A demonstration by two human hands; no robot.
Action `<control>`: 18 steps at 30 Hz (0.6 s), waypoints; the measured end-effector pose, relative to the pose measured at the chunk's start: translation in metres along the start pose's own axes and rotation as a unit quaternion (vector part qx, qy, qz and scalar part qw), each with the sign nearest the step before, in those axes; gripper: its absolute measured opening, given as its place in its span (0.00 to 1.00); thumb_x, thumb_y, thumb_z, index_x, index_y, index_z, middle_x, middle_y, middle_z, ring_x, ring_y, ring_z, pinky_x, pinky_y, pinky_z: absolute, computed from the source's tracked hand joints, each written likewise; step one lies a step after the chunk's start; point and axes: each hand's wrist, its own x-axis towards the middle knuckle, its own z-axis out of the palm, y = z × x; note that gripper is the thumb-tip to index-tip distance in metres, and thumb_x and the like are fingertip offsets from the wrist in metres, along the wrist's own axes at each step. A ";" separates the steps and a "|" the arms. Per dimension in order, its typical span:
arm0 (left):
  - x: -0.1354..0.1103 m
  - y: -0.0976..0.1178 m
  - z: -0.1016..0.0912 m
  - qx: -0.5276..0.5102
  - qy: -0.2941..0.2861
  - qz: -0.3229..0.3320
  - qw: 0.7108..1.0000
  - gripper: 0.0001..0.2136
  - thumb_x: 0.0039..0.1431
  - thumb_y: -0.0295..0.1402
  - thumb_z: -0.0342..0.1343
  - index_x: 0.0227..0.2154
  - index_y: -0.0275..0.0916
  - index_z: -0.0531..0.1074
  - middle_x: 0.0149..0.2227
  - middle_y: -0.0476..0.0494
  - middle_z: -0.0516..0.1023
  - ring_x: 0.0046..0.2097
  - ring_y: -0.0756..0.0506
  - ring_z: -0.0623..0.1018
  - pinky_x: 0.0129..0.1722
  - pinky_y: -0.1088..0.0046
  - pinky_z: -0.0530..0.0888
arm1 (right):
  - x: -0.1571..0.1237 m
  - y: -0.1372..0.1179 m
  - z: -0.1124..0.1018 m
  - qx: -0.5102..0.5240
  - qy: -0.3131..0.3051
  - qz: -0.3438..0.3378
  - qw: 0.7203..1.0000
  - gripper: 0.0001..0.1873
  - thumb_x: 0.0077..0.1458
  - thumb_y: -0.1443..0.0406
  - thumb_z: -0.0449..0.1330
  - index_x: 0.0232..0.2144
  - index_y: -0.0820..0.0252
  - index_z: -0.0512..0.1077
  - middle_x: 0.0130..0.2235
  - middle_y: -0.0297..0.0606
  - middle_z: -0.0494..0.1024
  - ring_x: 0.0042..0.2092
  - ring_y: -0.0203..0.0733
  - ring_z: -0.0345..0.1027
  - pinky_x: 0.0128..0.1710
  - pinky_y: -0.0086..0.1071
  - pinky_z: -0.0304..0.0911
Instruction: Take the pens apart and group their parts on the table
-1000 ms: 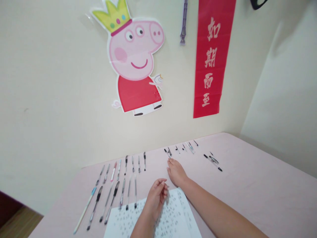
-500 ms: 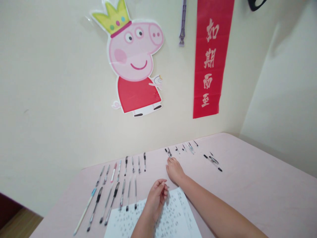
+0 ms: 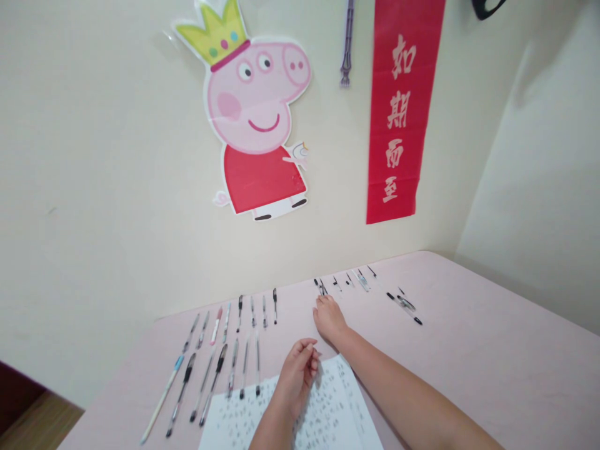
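Note:
My right hand (image 3: 330,319) reaches to the back of the table, fingers curled down and pinched at the lower end of a small dark pen part (image 3: 323,287). The fingertips partly hide that piece. A short black cap (image 3: 315,282) lies just left of it. Nearer to me, my left hand (image 3: 300,370) hovers over a handwritten sheet of paper (image 3: 328,406), thumb and fingers pressed together. Whatever sits in that pinch is too small to name. Left of the hands, several pens lie in two rows, among them a black-gripped pen (image 3: 214,381) and a blue-capped pen (image 3: 162,400).
Along the back edge lie several taken-apart pen pieces (image 3: 360,280). Farther right are a black pen (image 3: 404,308) and a black clip-like piece (image 3: 405,303). The pink tabletop (image 3: 492,350) meets a wall bearing a pig cutout (image 3: 262,181) and a red banner (image 3: 398,112).
The whole view has shifted very slightly. Both hands keep nearly the same place and pose, and the pens lie as before.

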 end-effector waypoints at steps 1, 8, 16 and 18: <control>0.000 0.000 0.000 0.001 0.001 0.000 1.000 0.11 0.46 0.31 0.62 0.33 0.35 0.69 0.22 0.52 0.70 0.22 0.57 0.66 0.19 0.84 0.62 | 0.000 0.000 0.000 -0.001 0.000 -0.001 1.000 0.17 0.57 0.67 0.49 0.44 0.71 0.71 0.49 0.51 0.72 0.53 0.48 0.59 0.54 0.35 0.50; 0.000 0.000 0.001 0.002 0.005 0.001 1.000 0.11 0.47 0.31 0.62 0.33 0.34 0.69 0.22 0.51 0.69 0.22 0.57 0.65 0.19 0.84 0.62 | -0.003 -0.002 -0.009 -0.001 0.004 -0.025 1.000 0.17 0.56 0.67 0.49 0.44 0.69 0.71 0.50 0.49 0.72 0.53 0.46 0.59 0.55 0.34 0.49; 0.000 -0.001 0.000 0.018 0.000 0.005 1.000 0.10 0.48 0.31 0.60 0.33 0.35 0.68 0.22 0.52 0.68 0.22 0.56 0.65 0.20 0.83 0.61 | -0.016 -0.003 -0.020 0.039 -0.059 -0.085 0.994 0.15 0.58 0.68 0.47 0.33 0.62 0.75 0.37 0.42 0.75 0.40 0.40 0.67 0.43 0.29 0.57; 0.000 -0.001 0.000 0.020 0.001 0.006 1.000 0.10 0.47 0.31 0.59 0.33 0.35 0.68 0.22 0.53 0.68 0.21 0.56 0.65 0.20 0.82 0.61 | -0.016 -0.003 -0.019 0.065 -0.086 -0.096 0.990 0.14 0.58 0.68 0.48 0.35 0.61 0.75 0.38 0.41 0.74 0.40 0.38 0.67 0.41 0.28 0.58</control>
